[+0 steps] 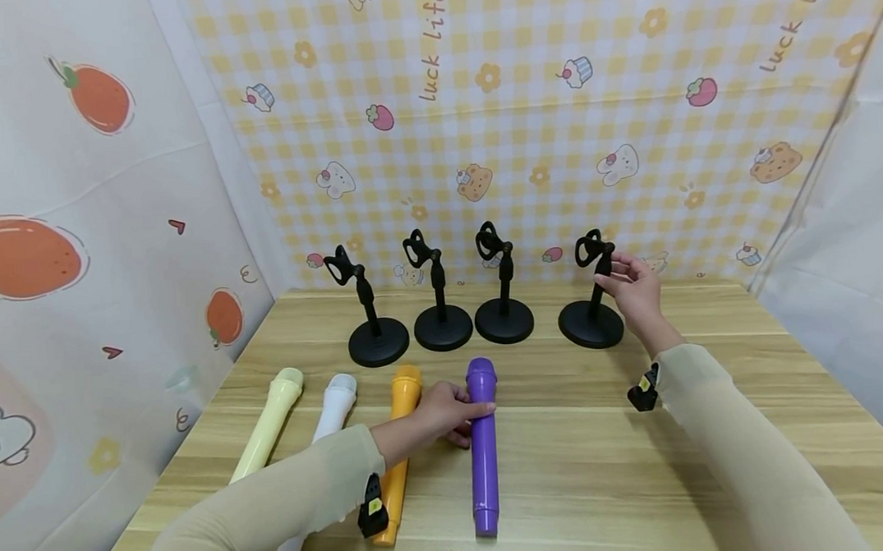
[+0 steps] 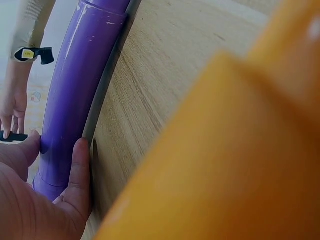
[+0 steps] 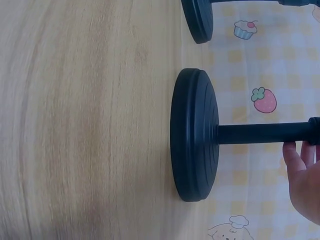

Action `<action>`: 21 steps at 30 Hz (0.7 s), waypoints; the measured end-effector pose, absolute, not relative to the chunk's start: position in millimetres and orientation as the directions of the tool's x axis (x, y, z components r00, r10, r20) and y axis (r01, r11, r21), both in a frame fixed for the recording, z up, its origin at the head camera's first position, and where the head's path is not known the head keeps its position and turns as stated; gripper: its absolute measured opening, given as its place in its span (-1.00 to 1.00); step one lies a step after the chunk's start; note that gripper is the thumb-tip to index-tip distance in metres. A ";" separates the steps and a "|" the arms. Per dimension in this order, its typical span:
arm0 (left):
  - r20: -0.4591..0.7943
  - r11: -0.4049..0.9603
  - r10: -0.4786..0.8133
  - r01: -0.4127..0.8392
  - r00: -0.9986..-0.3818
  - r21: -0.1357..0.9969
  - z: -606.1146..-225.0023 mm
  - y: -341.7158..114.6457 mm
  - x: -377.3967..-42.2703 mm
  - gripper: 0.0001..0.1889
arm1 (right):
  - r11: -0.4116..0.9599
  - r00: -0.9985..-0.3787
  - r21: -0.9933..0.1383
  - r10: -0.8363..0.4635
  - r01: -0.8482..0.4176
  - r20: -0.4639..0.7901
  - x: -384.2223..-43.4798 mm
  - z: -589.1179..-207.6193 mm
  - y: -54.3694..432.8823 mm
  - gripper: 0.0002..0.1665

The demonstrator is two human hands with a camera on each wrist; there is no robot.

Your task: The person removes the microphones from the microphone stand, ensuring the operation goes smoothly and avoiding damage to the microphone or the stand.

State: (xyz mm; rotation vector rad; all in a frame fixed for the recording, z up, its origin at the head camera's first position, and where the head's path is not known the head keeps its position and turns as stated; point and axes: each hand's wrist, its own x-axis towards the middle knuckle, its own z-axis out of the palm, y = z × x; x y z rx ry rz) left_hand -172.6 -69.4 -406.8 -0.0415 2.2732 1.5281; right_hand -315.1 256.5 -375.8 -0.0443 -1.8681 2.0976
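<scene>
A purple microphone (image 1: 484,454) lies on the table, its head toward the back. My left hand (image 1: 443,411) grips it below the head, and the left wrist view shows thumb and finger on either side of the purple barrel (image 2: 82,85). At the back right, a black desktop microphone stand (image 1: 592,325) stands upright with its clip on top. My right hand (image 1: 635,292) pinches its stem just under the clip. In the right wrist view, the fingers meet the stem (image 3: 265,133), and the round base (image 3: 195,135) is in full view.
An orange microphone (image 1: 395,483) lies under my left forearm, beside a white one (image 1: 332,412) and a pale yellow one (image 1: 266,427). Three more black stands (image 1: 378,344), (image 1: 444,329), (image 1: 504,322) line the table's back, before a checked cloth backdrop (image 1: 524,140).
</scene>
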 end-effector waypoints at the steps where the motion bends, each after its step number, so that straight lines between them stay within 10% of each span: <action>1: -0.342 0.402 0.193 -0.244 -0.919 0.882 -406.7 -69.3 -172.5 -0.66 | -0.087 -0.945 -0.971 0.263 -0.225 0.195 -315.1 -375.9 256.5 -0.56; 21: -0.345 0.415 0.185 -0.245 -0.920 0.876 -406.1 -67.8 -172.5 -0.65 | -0.019 -0.950 -0.976 0.237 -0.215 0.205 -312.7 -373.7 258.3 -0.51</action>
